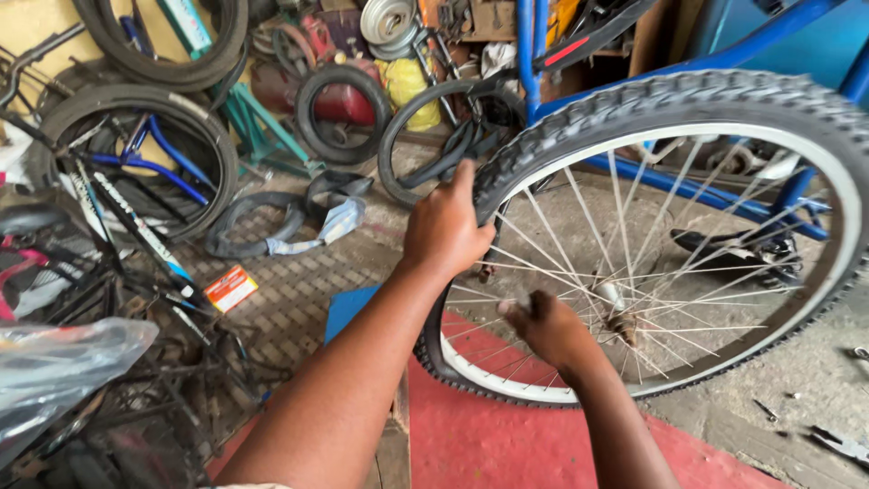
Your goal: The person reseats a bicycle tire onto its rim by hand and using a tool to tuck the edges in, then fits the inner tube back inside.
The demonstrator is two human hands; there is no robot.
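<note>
**Tyre part-lifted off rim, most still seated**

Far left: stacked spare tyres [136, 136] & dark bike frames [109, 263], untouched. Small orange box [230, 288] on patterned floor, well apart from the work.

Left hand [445, 231] clamped over tyre [634, 100] edge at upper-left of wheel, thumb up, fingers curled round the rubber, pulling it away from white rim [842, 217]. Bead looked lifted along left side, from hand down to bottom-left; judged partly unseated there only.

Right hand [548, 328] inside the spokes [634, 263], fingers bunched together near rim, blurred; couldn't tell if pinching anything.

Right: rest of tyre seated on rim, wheel mounted in blue frame [724, 54]. Judged early-to-mid stage, most of circumference left.
</note>
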